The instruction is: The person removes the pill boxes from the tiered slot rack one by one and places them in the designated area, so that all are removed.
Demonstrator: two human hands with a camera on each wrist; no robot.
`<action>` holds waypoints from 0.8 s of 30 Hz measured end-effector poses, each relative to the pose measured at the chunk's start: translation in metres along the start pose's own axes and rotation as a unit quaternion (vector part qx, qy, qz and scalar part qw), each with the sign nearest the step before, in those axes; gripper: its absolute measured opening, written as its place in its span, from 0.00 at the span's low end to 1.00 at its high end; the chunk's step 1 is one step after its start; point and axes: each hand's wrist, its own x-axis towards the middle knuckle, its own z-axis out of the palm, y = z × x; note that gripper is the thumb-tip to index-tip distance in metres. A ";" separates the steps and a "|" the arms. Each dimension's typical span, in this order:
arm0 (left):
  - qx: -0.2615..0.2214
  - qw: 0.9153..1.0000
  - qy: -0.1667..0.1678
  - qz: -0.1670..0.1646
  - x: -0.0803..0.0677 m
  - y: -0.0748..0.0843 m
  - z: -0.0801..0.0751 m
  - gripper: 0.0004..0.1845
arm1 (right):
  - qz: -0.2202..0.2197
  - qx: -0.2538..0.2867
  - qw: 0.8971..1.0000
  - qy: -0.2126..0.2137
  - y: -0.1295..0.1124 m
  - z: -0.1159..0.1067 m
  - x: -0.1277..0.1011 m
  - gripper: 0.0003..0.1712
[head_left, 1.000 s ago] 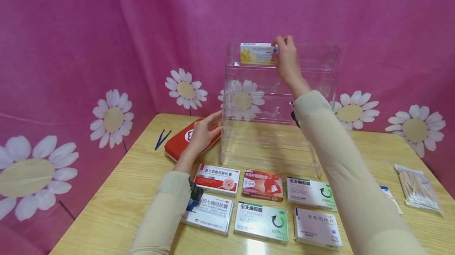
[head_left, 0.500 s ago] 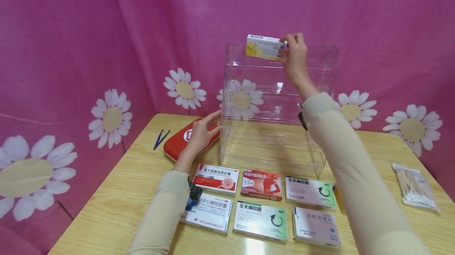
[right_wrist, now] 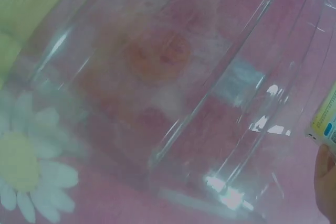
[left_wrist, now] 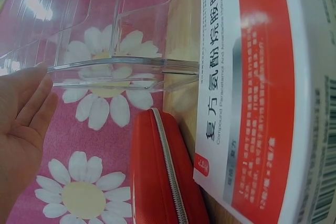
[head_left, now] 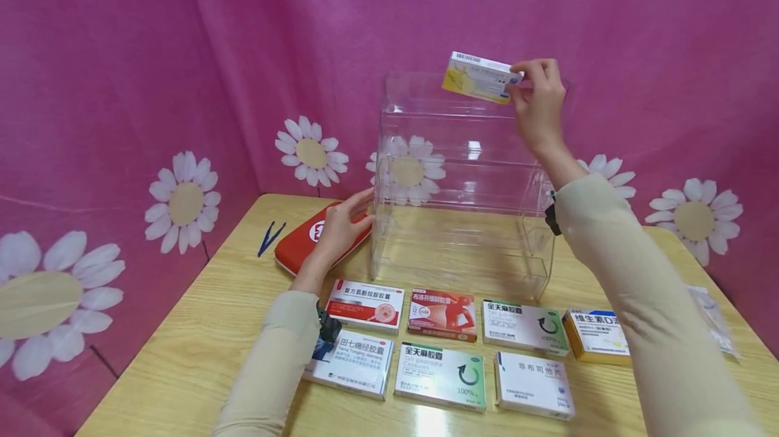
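Note:
A clear acrylic tiered shelf (head_left: 462, 180) stands at the back of the wooden table (head_left: 201, 329). Above its top tier my right hand (head_left: 538, 102) pinches one end of a small yellow and white medicine box (head_left: 479, 78), tilted in the air. That box's edge (right_wrist: 326, 121) shows at the right border of the right wrist view, beside a fingertip (right_wrist: 325, 179). My left hand (head_left: 342, 224) rests with straight fingers against the shelf's lower left side, over a red zip pouch (head_left: 304, 245). In the left wrist view the left hand (left_wrist: 21, 129), the shelf's edge (left_wrist: 121, 69) and the pouch (left_wrist: 163, 177) appear.
Several flat medicine boxes lie in two rows at the table's front, among them a red and white one (head_left: 365, 304) and a yellow one (head_left: 596, 335). Blue tweezers (head_left: 268, 237) lie left of the pouch. A bag of cotton swabs (head_left: 715, 322) sits at the right edge. Pink flowered cloth surrounds the table.
My right hand has lifted the yellow and white box off the top tier and carried it up and to the right, tilting it. The left hand stays in place.

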 end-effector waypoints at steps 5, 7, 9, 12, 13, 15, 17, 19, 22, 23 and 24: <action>0.004 1.000 -0.006 -0.004 0.000 -0.001 0.001 0.31 | -0.003 0.000 1.000 0.003 0.003 -0.027 -0.013 0.13; 0.006 1.000 -0.006 -0.006 0.000 -0.002 0.001 0.31 | -0.011 -0.001 1.000 0.000 0.003 -0.038 -0.020 0.13; 0.008 1.000 -0.006 -0.006 0.000 -0.003 0.001 0.31 | -0.021 -0.002 1.000 -0.003 0.005 -0.050 -0.026 0.13; 0.007 1.000 -0.004 -0.001 0.001 -0.003 0.000 0.31 | -0.029 -0.006 1.000 -0.007 0.007 -0.068 -0.036 0.13; 0.006 1.000 -0.004 0.000 0.001 -0.003 -0.001 0.31 | -0.032 -0.009 0.999 -0.007 0.008 -0.075 -0.039 0.13; 0.004 1.000 -0.003 0.002 0.002 -0.003 -0.001 0.31 | -0.036 -0.016 0.999 -0.009 0.010 -0.087 -0.047 0.14; 0.004 1.000 -0.002 0.005 0.003 -0.003 -0.003 0.31 | -0.040 -0.028 0.999 -0.015 0.013 -0.100 -0.056 0.14; 0.003 1.000 -0.001 0.007 0.004 -0.003 -0.004 0.31 | -0.041 -0.037 0.998 -0.024 0.016 -0.111 -0.065 0.13; 0.003 1.000 0.000 0.009 0.005 -0.003 -0.005 0.31 | -0.041 -0.045 0.997 -0.039 0.021 -0.125 -0.078 0.14; 0.003 1.000 0.000 0.007 0.005 -0.003 -0.006 0.31 | -0.041 -0.047 0.997 -0.045 0.022 -0.129 -0.083 0.14; 0.001 1.000 -0.001 0.006 0.006 -0.003 -0.006 0.30 | -0.042 -0.049 0.997 -0.051 0.024 -0.134 -0.088 0.14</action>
